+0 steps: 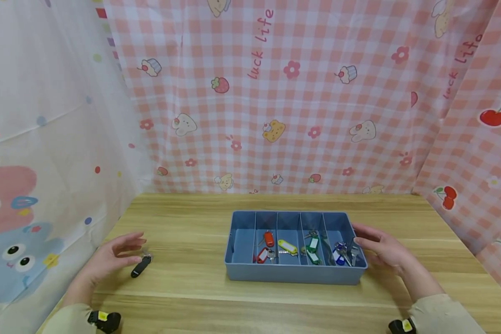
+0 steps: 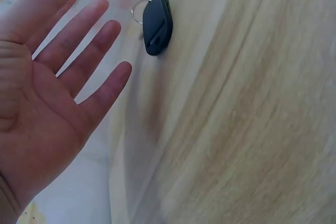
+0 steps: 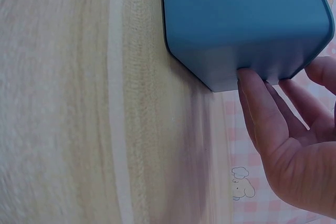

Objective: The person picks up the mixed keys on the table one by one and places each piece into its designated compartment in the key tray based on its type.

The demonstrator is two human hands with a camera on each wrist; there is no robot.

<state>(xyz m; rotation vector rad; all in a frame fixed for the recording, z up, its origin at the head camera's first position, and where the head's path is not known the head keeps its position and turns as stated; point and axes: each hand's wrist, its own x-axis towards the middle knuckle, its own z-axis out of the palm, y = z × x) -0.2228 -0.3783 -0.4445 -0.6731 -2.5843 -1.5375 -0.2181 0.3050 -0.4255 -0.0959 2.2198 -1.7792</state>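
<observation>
A blue divided tray [image 1: 294, 272] sits on the table, with tagged keys in several compartments. At its right end, my right hand [image 1: 384, 250] touches the outer wall with its fingertips, the thumb close by the rim. The right wrist view shows those fingers [image 3: 265, 108] fairly straight against the end wall. Over on the left, my left hand [image 1: 110, 256] is spread beside a black key fob [image 1: 141, 266] with a metal ring. In the left wrist view, the fob [image 2: 157, 23] lies beyond the fingertips, and the palm holds nothing.
Red key tags [image 1: 268, 239], a yellow key tag [image 1: 287, 246], green key tags [image 1: 313, 244] and a blue key tag [image 1: 339, 258] lie in separate compartments. The leftmost compartment shows bare floor. A checkered cloth [image 1: 275, 102] hangs behind the wooden table [image 1: 183, 297], with printed cloths at both sides.
</observation>
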